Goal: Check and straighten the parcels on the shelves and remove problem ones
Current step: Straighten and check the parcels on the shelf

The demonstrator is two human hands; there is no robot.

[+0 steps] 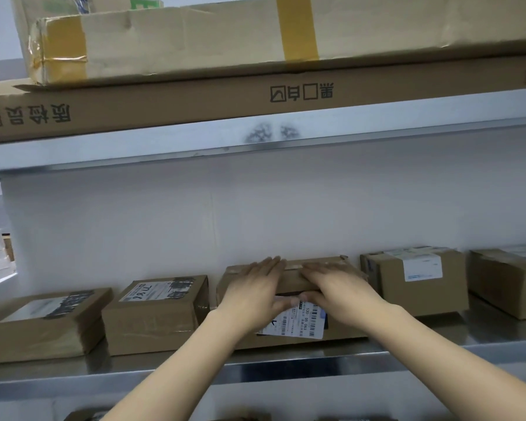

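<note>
- Parcels sit in a row on the steel middle shelf (407, 354), seen from the head camera; a white wall is behind them
- Centre parcel (331, 271), a brown carton taped along its top seam, stands between its neighbours with a small gap on each side
- Left hand (252, 294) lies flat on the carton's top left part, fingers (269, 265) straight and close together, pointing toward the wall, thumb hooked down over the front face
- Right hand (337, 291) lies on the top right part in the same way, fingers (316, 273) together and extended, thumb on the front face close to the left thumb
- White barcode label (301, 322) sticks to the front face just below both thumbs, tilted and partly covered by the wrists
- Second parcel (158, 314) stands just left, with a label on top bearing handwritten digits and blacked-out marks
- Flat parcel (43, 323) lies at the far left, also with black scribble on its top
- Fourth parcel (419, 281) stands just right of the centre one, a white label folded over its top front edge
- Fifth parcel (510, 281) is cut by the right edge
- Upper shelf (438, 117) carries a long flat carton (164, 107) with printed characters upside down, and on top of it a dented long box (179, 47) bound with yellow tape
</note>
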